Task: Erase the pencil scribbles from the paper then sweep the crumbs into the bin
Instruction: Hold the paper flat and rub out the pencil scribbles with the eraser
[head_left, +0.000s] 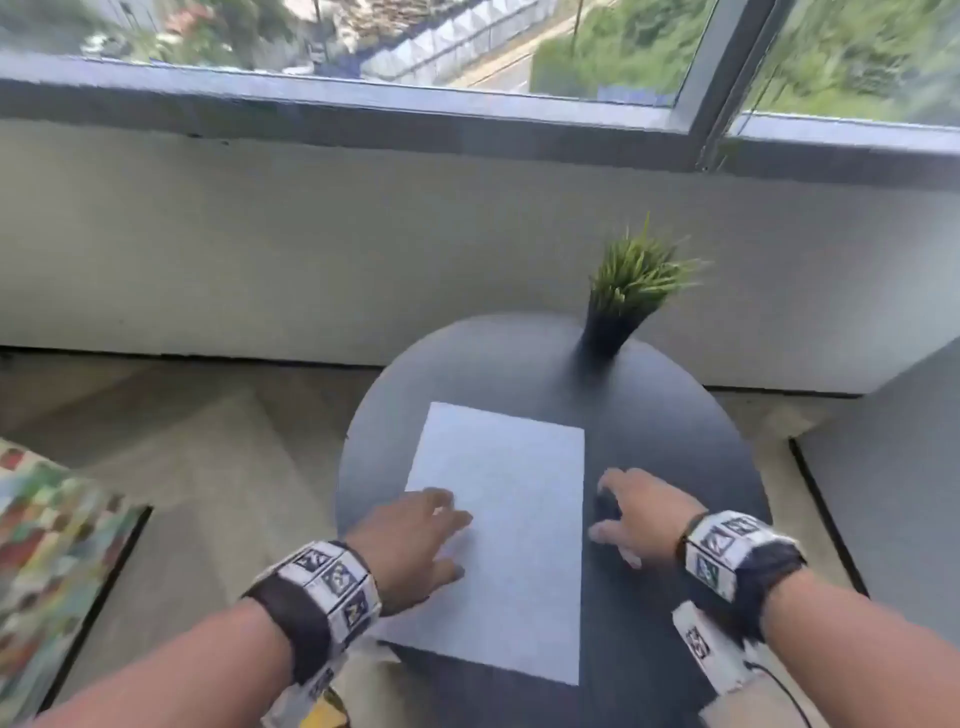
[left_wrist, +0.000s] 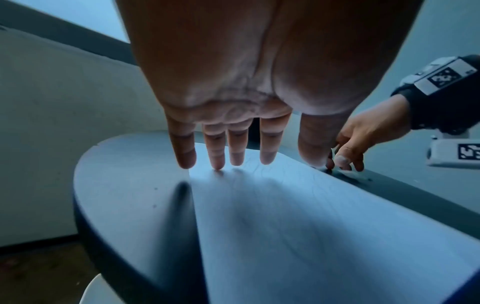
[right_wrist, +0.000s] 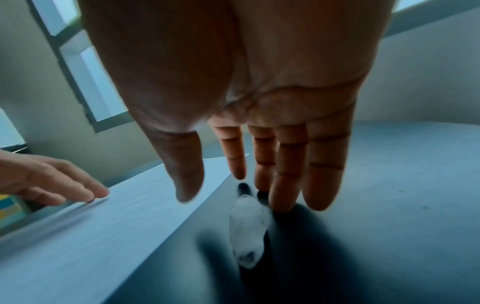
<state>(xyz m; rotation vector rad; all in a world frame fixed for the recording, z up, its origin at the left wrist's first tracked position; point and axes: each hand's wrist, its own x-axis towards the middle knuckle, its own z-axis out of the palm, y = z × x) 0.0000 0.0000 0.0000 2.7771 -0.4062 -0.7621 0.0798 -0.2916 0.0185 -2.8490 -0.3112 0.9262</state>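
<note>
A white sheet of paper (head_left: 501, 540) lies in the lower centre of the head view, on a round dark table (head_left: 675, 447). The left hand (head_left: 415, 545) lies over the sheet's left edge with its fingers (left_wrist: 217, 152) straight and slightly spread — tips at or just above the paper, holding nothing. Faint pencil lines show on the sheet near those fingertips in the left wrist view. The right hand (head_left: 641, 512) hangs over bare tabletop just right of the paper, fingers (right_wrist: 283, 170) extended downward and loosely together, gripping nothing. Below them in the right wrist view lies a small pale object (right_wrist: 248, 230) (blurred — possibly an eraser), beside the paper's right edge. A potted grass plant (head_left: 628, 296) stands at the table's far side.
</note>
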